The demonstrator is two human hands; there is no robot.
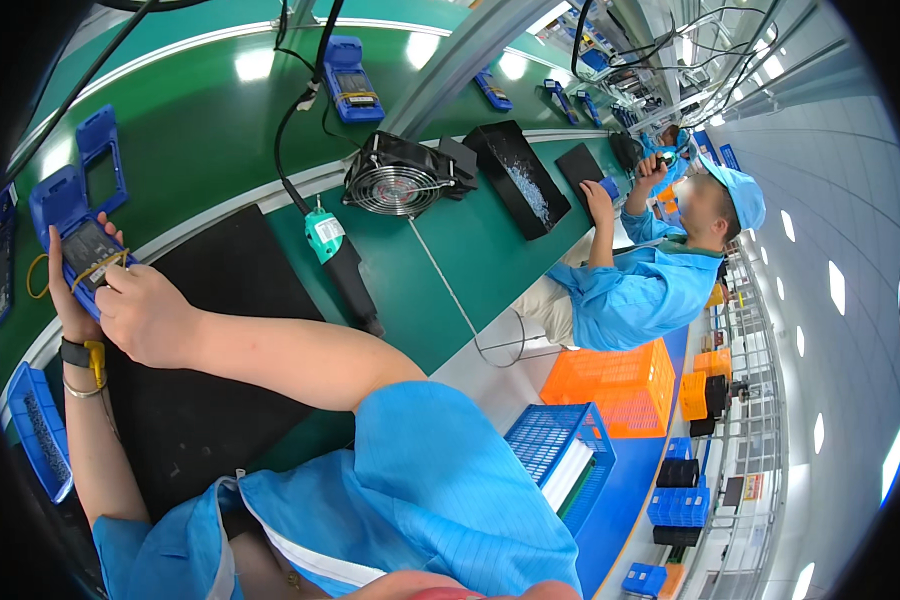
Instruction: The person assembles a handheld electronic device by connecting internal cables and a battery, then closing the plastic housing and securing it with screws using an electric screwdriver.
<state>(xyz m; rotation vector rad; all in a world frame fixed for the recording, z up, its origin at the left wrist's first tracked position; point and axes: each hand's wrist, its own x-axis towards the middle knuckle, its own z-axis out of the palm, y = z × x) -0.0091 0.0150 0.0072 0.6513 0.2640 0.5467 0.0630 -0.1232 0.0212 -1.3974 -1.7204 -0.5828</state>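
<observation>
Left hand (67, 300) grips the blue device (82, 245) from below, steadying it, while the right hand (145, 312) pinches its yellow band (98, 266) above the black mat (220, 330).

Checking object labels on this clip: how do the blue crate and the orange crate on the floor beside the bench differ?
The blue crate sits nearer the person, tilted, with white and green flat items stacked inside; the orange crate lies farther along, next to the seated co-worker, and its contents cannot be seen. The orange crate also looks larger. Both are plastic lattice-walled boxes standing close together.
</observation>
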